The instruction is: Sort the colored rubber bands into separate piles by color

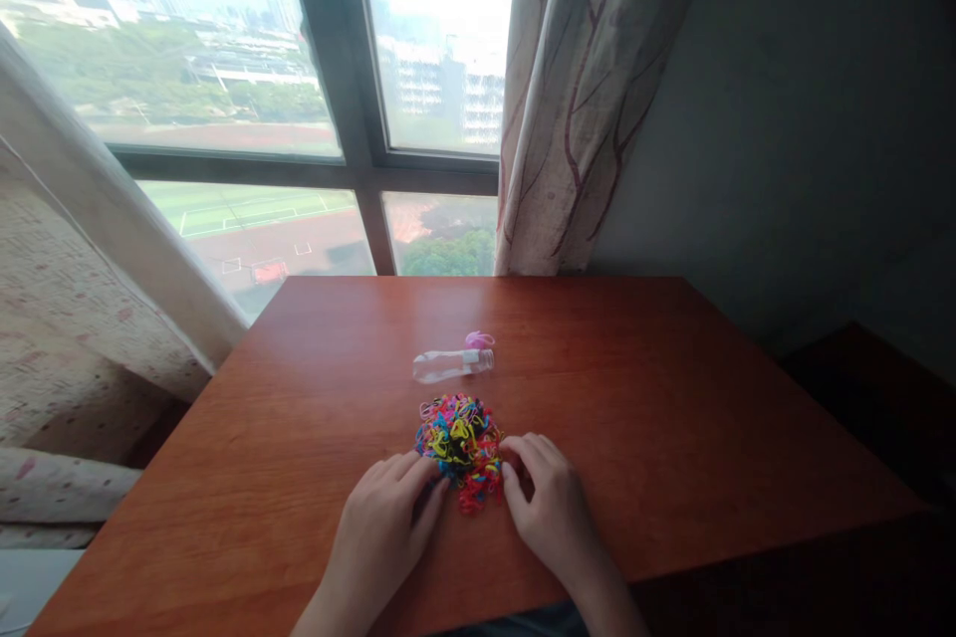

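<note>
A heap of small colourful rubber bands (459, 433) in red, yellow, blue, pink and black lies on the brown wooden table (634, 398). My left hand (392, 508) is at the heap's lower left edge, its thumb and fingers curled together on the bands. On the opposite side, my right hand (545, 498) has thumb and forefinger closed at the edge of the heap. Which single bands the fingertips hold is too small to tell. Just beyond the heap, a clear plastic bottle (448, 365) rests on its side, its neck to the right. Behind that neck sits a pink looped item (478, 339).
The table's far edge meets a window (365, 179) overlooking a sports field. Patterned curtains hang at the right (568, 100) and left (82, 279). A dark wall (784, 119) stands beyond the table on the right.
</note>
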A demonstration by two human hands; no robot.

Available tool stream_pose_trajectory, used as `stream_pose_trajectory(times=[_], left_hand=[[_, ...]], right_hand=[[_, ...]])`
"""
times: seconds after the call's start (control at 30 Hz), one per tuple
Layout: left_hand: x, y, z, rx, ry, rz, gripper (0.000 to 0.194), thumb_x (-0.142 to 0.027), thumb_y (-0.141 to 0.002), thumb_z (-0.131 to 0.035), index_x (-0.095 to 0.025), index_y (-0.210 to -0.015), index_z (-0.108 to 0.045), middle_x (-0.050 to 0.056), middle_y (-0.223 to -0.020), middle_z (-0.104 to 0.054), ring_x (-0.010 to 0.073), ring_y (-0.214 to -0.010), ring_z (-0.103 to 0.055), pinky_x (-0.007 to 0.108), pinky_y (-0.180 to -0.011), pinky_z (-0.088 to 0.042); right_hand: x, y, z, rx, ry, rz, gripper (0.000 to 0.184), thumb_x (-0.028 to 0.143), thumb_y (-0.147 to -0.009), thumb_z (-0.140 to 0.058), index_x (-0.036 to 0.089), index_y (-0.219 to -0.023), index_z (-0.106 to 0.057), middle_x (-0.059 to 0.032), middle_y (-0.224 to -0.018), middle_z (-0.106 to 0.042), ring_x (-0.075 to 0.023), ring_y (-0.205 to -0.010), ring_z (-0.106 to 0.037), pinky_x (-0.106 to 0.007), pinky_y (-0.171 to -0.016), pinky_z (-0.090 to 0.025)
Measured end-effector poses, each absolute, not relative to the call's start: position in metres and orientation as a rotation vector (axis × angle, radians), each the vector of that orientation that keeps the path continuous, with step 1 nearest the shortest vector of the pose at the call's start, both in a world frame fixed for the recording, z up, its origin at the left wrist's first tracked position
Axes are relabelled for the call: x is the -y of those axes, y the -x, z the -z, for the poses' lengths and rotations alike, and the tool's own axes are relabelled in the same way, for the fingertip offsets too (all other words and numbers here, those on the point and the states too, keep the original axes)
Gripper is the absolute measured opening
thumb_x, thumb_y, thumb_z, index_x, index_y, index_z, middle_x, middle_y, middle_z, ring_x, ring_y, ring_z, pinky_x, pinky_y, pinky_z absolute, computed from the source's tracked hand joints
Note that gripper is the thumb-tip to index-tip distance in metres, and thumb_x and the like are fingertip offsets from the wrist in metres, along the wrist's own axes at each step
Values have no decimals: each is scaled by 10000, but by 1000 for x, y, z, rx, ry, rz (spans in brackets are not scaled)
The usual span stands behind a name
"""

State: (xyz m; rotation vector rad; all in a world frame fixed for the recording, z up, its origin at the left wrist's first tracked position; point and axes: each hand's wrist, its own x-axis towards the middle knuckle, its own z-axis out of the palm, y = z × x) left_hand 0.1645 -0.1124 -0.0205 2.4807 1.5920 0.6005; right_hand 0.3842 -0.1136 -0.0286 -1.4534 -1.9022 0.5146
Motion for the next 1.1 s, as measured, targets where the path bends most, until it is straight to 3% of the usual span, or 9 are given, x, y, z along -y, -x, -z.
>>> stream_pose_trajectory(times=[0.67,1.1], left_hand=[[114,-157,25,-1632,-2204,-850,169,-343,-951,-511,-243,-896,-636,13,-853,-706,190,-777,-666,292,-701,-498],[116,-164,14,-1577,-2452,-591,121,-313,-912,-552,-236,-842,-613,34,-831,-667,210,-747,-599,319,-663,-448]], right_hand=[[112,-385,33,1867,1456,-515,209,121,-921,-479,221,-1048,-613,-38,-908,-630,-208,-846,-577,-326,-768,-448],[124,-385,33,1921,1507,-460,148,97,-871,-549,216,-782,-551,8,-772,-589,-160,-741,-557,-272,-669,-371]])
